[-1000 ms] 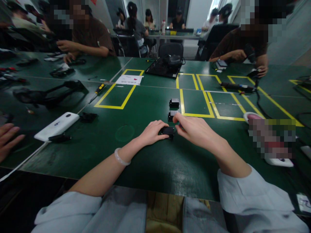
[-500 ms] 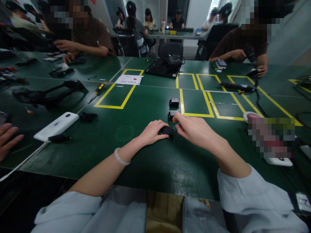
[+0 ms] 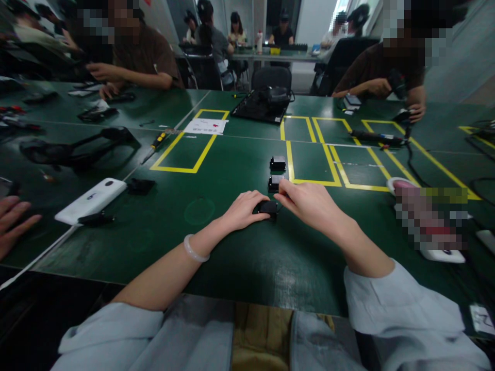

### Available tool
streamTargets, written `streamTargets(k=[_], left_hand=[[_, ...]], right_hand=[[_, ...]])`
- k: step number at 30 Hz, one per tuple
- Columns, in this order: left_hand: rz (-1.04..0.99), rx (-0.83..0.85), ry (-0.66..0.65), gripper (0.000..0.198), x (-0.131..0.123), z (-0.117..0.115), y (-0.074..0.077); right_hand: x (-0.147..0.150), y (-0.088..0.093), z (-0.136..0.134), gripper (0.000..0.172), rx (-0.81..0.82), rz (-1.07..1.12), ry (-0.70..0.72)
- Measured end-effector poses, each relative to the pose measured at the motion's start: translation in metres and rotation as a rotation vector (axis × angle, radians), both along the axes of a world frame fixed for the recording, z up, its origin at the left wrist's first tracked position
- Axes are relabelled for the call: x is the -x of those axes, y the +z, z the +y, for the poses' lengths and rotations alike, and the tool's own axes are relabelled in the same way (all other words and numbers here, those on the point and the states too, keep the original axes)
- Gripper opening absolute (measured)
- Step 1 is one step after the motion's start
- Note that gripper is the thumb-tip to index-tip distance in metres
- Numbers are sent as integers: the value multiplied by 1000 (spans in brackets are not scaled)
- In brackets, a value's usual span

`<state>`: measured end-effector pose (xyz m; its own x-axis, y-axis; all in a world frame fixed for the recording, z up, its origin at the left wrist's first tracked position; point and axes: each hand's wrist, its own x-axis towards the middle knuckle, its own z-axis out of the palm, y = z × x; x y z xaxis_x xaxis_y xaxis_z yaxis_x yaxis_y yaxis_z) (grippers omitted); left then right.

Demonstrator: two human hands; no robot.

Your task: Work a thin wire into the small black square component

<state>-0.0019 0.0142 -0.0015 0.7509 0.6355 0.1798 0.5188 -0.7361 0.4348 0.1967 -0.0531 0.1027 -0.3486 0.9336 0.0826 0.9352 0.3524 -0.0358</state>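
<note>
My left hand [image 3: 246, 210] is closed around the sides of a small black servo motor [image 3: 268, 208], a boxy block resting on the green table. My right hand [image 3: 309, 200] is pinched just to the right of it. A thin dark line shows between its fingertips and the block, too small to name. Directly behind stand two similar black servo motors, the closer one [image 3: 275, 183] partly covered by my right fingers and the farther one [image 3: 277, 163] in full view.
Yellow tape rectangles [image 3: 314, 182] mark the green table [image 3: 240, 273]. On the left lie a white power strip [image 3: 91, 200], a screwdriver [image 3: 157, 144] and a black curved device [image 3: 81, 147]. A co-worker's hand [image 3: 15, 224] is at the left edge. Co-workers sit across the table.
My right hand has turned slightly, its fingertips shifting a little left beside the servo motor. My left hand keeps its hold, almost unmoved.
</note>
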Motion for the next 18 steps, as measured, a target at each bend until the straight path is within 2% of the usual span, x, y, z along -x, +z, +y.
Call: streamTargets(k=[5,11,18], left_hand=[[-8,0,-6,37,0,0,0],[-11,1,-6,36,0,1,0],[-12,6,-2,38,0,1,-2]], right_hand=[[-5,-6,0,17,-23,84,66],[-6,-4,-3,18,-27,135,59],[-1,0,-3,27,-16,-12,-36]])
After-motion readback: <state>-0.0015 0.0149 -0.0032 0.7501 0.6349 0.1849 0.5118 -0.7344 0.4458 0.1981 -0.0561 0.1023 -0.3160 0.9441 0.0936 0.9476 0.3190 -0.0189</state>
